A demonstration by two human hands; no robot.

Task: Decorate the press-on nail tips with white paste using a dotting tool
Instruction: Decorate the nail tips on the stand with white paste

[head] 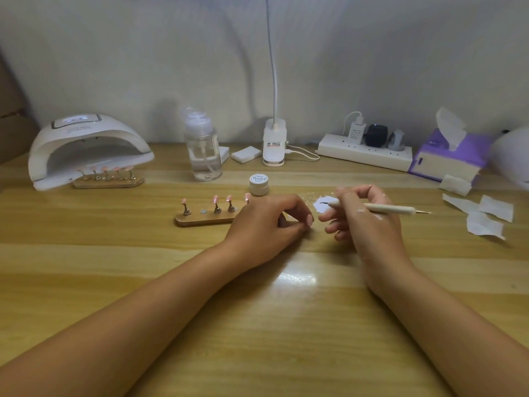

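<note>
Four pink press-on nail tips [216, 199] stand on metal stems along a flat wooden stand [200, 220] in the middle of the light wooden table [286, 310], raised so each face is easy to reach. One socket is bare. Just right of the stand, the left hand [266, 222] rests with its fingers curled under; I cannot tell whether it pinches the missing tip. The right hand [366, 219] grips one cream-handled dotting tool [386, 209] like a pen, its point on a white paste smear [321, 208] on the table, probably to load it. One small white lidded jar [258, 183] sits behind. Farther left, a second wooden stand [108, 181] bears five tips in front of a white curing lamp [86, 147].
</note>
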